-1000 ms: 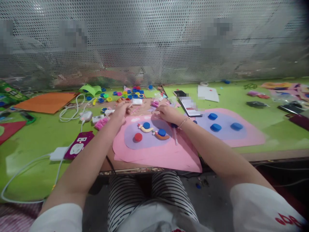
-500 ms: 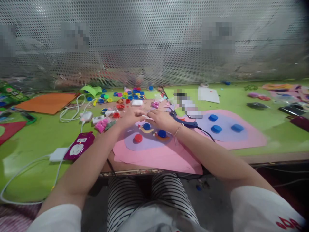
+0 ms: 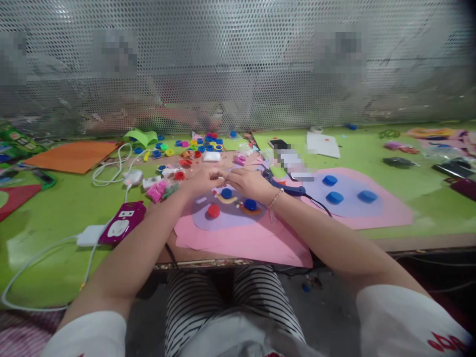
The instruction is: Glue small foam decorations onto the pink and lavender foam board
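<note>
My left hand (image 3: 204, 182) and my right hand (image 3: 249, 184) meet at the fingertips above the far edge of a purple paper shape (image 3: 203, 220) on pink paper (image 3: 238, 250). Both hands have their fingers closed in a pinch; whatever is between them is too small to make out. Just nearer to me are a blue cap (image 3: 226, 194), another blue cap (image 3: 250, 205) with yellow and orange bits beside them, and a red cap (image 3: 213, 211). A dark blue tool (image 3: 288, 189) with a black cord lies right of my right hand.
Many coloured caps (image 3: 201, 148) lie behind my hands. At the left are a magenta power socket (image 3: 124, 224), white cables and orange paper (image 3: 72, 156). A second pink sheet (image 3: 396, 210) with purple paper and blue caps lies right, near a phone (image 3: 279, 144) and a white card (image 3: 323, 145).
Both hands stay at nearly the same place, fingertips still together. The view has shifted very slightly.
</note>
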`<action>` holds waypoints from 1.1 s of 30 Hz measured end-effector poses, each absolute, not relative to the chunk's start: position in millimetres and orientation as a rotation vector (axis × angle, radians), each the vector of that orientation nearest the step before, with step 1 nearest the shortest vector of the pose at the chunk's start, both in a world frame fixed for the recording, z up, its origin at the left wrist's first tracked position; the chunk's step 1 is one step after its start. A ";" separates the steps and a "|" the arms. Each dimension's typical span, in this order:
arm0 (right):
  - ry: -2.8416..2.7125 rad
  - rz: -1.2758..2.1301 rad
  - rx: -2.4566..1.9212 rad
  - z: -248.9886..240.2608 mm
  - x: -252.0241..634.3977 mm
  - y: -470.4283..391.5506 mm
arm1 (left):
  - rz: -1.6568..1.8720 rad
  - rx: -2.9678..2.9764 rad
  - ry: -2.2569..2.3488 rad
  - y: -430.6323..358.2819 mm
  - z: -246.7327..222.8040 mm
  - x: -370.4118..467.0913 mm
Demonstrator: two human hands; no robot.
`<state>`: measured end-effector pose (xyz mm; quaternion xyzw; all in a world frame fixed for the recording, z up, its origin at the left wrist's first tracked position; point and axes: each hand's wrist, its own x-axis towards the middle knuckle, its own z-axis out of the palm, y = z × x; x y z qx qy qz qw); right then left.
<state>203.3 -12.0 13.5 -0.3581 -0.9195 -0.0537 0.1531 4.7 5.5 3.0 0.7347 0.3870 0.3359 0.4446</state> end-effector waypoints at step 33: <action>-2.894 -0.248 -1.352 11.2 236.1 28.5 | 1.104 1.683 1.156 12.8 4.6 0.4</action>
